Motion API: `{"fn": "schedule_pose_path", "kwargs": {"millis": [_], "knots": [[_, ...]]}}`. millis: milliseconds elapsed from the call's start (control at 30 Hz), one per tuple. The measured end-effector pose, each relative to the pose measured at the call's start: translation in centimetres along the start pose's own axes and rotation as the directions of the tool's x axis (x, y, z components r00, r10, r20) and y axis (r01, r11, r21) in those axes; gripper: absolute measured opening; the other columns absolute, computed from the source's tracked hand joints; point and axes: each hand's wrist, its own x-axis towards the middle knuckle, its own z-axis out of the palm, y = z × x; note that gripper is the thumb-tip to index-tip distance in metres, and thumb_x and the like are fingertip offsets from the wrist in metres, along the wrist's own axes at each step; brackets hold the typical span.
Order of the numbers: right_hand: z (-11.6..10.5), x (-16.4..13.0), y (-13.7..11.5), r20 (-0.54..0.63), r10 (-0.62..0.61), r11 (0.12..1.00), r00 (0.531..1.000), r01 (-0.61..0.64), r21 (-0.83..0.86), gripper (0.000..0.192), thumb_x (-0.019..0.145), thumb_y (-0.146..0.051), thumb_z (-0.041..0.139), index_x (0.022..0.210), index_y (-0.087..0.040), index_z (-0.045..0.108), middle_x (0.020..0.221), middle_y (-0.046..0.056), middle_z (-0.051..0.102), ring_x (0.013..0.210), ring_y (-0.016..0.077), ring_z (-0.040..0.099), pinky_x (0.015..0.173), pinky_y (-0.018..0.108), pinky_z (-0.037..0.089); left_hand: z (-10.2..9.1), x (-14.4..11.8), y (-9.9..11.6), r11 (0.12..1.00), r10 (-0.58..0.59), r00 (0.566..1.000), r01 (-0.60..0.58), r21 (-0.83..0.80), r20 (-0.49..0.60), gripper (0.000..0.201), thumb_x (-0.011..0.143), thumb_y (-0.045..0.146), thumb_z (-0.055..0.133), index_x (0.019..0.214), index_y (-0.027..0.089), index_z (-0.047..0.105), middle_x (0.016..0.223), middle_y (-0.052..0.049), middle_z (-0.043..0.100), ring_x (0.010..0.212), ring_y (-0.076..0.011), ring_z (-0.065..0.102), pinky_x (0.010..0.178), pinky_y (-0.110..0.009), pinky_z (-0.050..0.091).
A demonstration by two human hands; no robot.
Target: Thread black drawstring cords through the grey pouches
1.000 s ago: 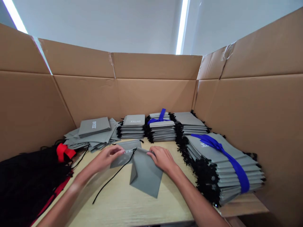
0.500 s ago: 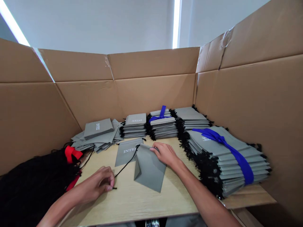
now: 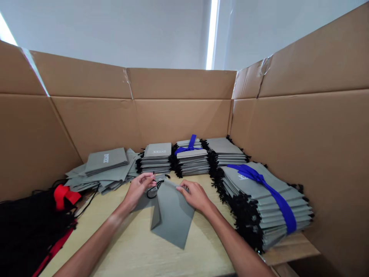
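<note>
A grey drawstring pouch (image 3: 173, 215) hangs tilted over the table, its top edge pinched by my right hand (image 3: 192, 193). My left hand (image 3: 141, 187) is closed on the end of a black cord (image 3: 152, 192), which curls in a loop beside the pouch's upper left corner. Beneath the pouch and my left hand lies another grey pouch (image 3: 144, 204), flat on the table and mostly covered.
Cardboard walls (image 3: 184, 115) surround the pale table (image 3: 138, 246). Stacked grey pouches (image 3: 157, 157) line the back; a blue-tied bundle (image 3: 268, 200) sits right. Loose pouches (image 3: 106, 161) lie back left, near black cords (image 3: 25, 227) with a red band (image 3: 65, 196).
My left hand has moved up and away from me with the cord end, to beside the pouch's top. The cord has gone from stretched to looped. My right hand still grips the pouch.
</note>
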Motion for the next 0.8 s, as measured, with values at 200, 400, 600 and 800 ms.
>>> {"fn": "schedule_pose_path", "kwargs": {"millis": [200,400,600,800], "knots": [[0.3,0.2,0.2,0.020,-0.005,0.993,1.000,0.003,0.117,0.027,0.105,-0.043,0.062,0.095,-0.023,0.076,0.095,0.004,0.080,0.085,0.0215,0.069,0.075,0.027,0.042,0.3,-1.2,-1.8,0.978,0.154,0.988,-0.155,0.141,0.015,0.061,0.070,0.076,0.087,0.091,0.020,0.076,0.096,-0.010,0.082,0.086,-0.0277,0.077,0.083,-0.039,0.063],[0.3,0.4,0.6,0.055,-0.062,0.962,0.997,0.045,0.268,0.039,0.106,-0.050,0.056,0.088,-0.020,0.073,0.086,0.003,0.074,0.080,0.0199,0.061,0.071,0.027,0.042,0.3,-1.1,-2.2,0.953,0.264,0.964,-0.259,0.158,-0.009,0.055,0.080,0.072,0.081,0.096,0.020,0.079,0.103,-0.011,0.085,0.095,-0.0276,0.078,0.087,-0.037,0.061],[0.2,0.3,0.4,0.080,-0.066,0.940,0.995,0.035,0.339,0.048,0.104,-0.061,0.055,0.086,-0.019,0.070,0.084,0.003,0.070,0.078,0.0191,0.058,0.070,0.027,0.040,0.2,-1.2,-2.3,0.937,0.305,0.952,-0.300,0.180,0.000,0.049,0.085,0.068,0.079,0.097,0.020,0.082,0.106,-0.012,0.085,0.097,-0.0280,0.077,0.087,-0.037,0.059],[0.3,0.3,0.1,0.074,-0.055,0.939,0.996,0.026,0.342,0.048,0.102,-0.062,0.057,0.085,-0.019,0.070,0.084,0.003,0.071,0.079,0.0193,0.059,0.070,0.027,0.041,0.1,-1.1,-2.7,0.928,0.325,0.946,-0.319,0.193,0.005,0.038,0.088,0.059,0.078,0.096,0.022,0.082,0.106,-0.010,0.085,0.098,-0.0270,0.077,0.087,-0.036,0.059]]}}
